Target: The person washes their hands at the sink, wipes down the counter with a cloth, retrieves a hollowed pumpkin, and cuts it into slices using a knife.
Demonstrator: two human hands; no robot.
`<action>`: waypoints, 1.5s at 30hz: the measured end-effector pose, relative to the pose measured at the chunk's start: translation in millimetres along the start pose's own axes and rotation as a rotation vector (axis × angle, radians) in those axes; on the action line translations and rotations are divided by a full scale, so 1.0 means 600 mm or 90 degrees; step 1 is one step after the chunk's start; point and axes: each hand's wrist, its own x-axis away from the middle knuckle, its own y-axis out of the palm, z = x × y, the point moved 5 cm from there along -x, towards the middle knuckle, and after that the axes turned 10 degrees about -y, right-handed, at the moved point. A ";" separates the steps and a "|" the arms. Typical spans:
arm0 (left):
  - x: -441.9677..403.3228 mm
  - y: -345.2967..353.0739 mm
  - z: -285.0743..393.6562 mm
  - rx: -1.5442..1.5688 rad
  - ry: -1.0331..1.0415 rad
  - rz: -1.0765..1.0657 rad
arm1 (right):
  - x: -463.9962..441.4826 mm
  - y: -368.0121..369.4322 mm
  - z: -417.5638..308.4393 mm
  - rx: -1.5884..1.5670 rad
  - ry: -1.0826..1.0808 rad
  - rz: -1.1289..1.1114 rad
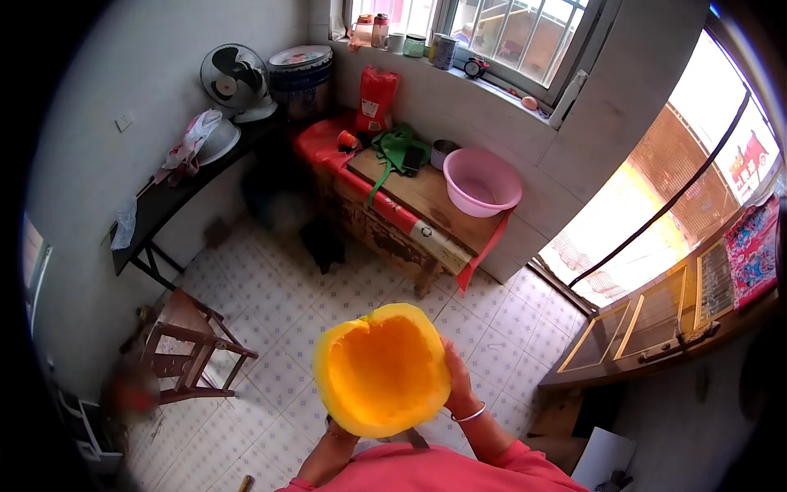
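Observation:
A hollowed-out pumpkin half (385,373), its orange inside facing up, is held in front of my red top. My right hand (459,379) grips its right side, with a silver bangle on the wrist. Under the lower left rim is my left hand (340,431); its fingers are mostly hidden behind the pumpkin. A small greyish flat thing (416,439) sticks out below the pumpkin, too little of it showing to name.
A low wooden table (426,201) against the wall bears a pink basin (482,182), a green bag (399,149) and a red bag (377,97). At left are a wooden stool (193,344) and a black table (180,187) with a fan (235,78). A door (656,320) stands ajar at right.

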 end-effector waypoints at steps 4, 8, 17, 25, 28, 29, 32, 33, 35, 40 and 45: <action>-0.048 -0.054 0.105 0.005 0.036 0.035 | -0.146 0.025 0.058 -0.002 0.054 0.012; -0.112 -0.109 0.232 -0.006 0.045 0.051 | -0.297 0.057 0.119 -0.040 0.067 -0.011; -0.304 -0.104 0.509 -0.044 0.043 0.011 | -0.573 0.117 0.152 -0.084 0.029 0.071; -0.486 -0.097 0.576 -0.032 0.035 0.022 | -0.731 0.036 0.120 -0.115 0.023 0.158; -0.550 -0.099 0.578 -0.019 0.043 0.044 | -0.804 0.001 0.099 -0.117 0.035 0.140; -0.570 -0.096 0.579 -0.022 0.047 0.053 | -0.833 -0.013 0.093 -0.117 0.048 0.129; -0.625 -0.081 0.593 -0.022 0.057 0.083 | -0.892 -0.033 0.066 -0.123 0.080 0.130; -0.642 -0.076 0.598 -0.025 0.064 0.090 | -0.919 -0.036 0.054 -0.117 0.093 0.116; -0.673 -0.069 0.608 -0.024 0.076 0.104 | -0.966 -0.059 0.045 -0.113 0.100 0.110; -0.735 -0.066 0.616 -0.014 0.079 0.125 | -1.040 -0.088 0.024 -0.122 0.156 0.104; -0.787 -0.052 0.632 -0.010 0.084 0.117 | -1.082 -0.107 0.019 -0.149 0.146 0.086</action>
